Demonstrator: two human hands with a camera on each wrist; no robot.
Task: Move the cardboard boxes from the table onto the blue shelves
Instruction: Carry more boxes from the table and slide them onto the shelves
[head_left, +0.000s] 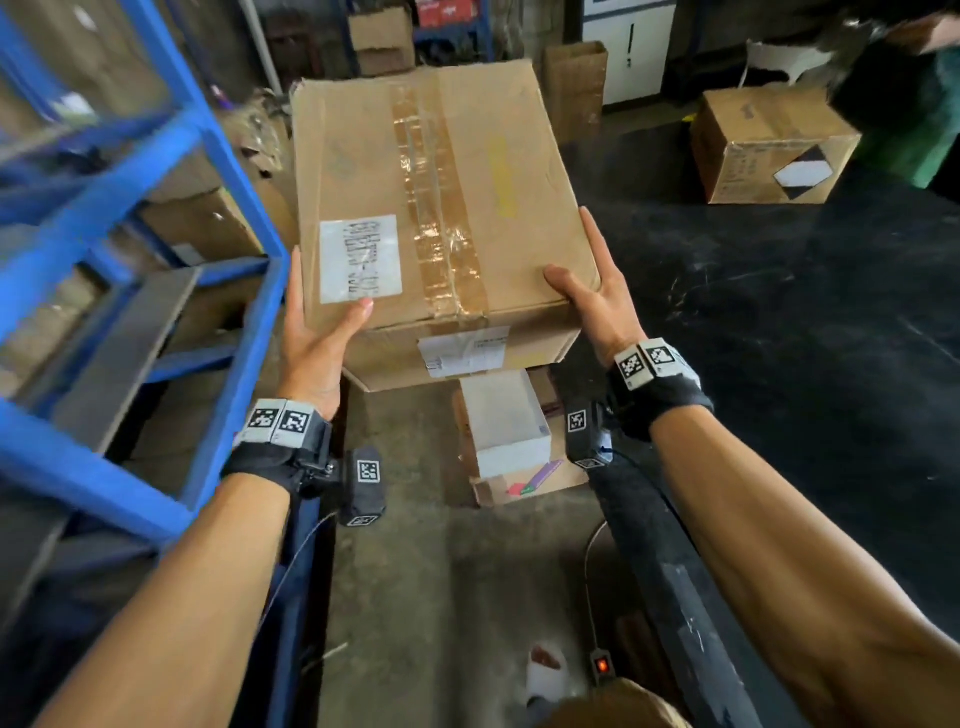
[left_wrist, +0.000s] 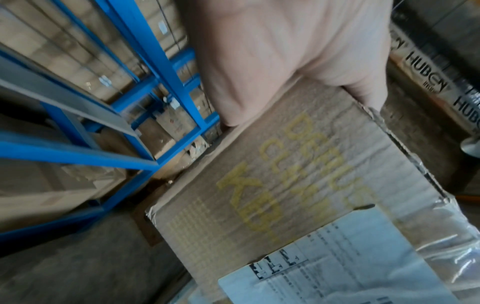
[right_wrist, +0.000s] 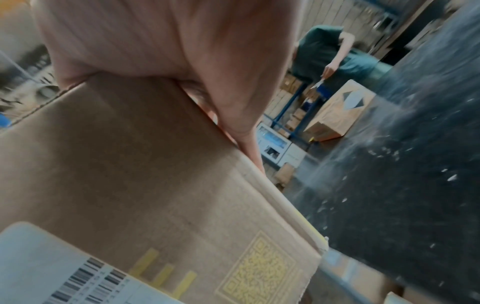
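A large taped cardboard box with a white label hangs in the air between the blue shelves on the left and the black table on the right. My left hand grips its near left corner, thumb on top and fingers along the side. At the near right corner my right hand holds the same way. The left wrist view shows the left hand over the box edge, with the shelves behind. In the right wrist view the right hand clasps the box.
A second cardboard box with a black-and-white diamond label stands on the table's far side. Another person in green bends near it. Small boxes lie on the floor under the carried one. The shelves hold several boxes. A power strip lies by my feet.
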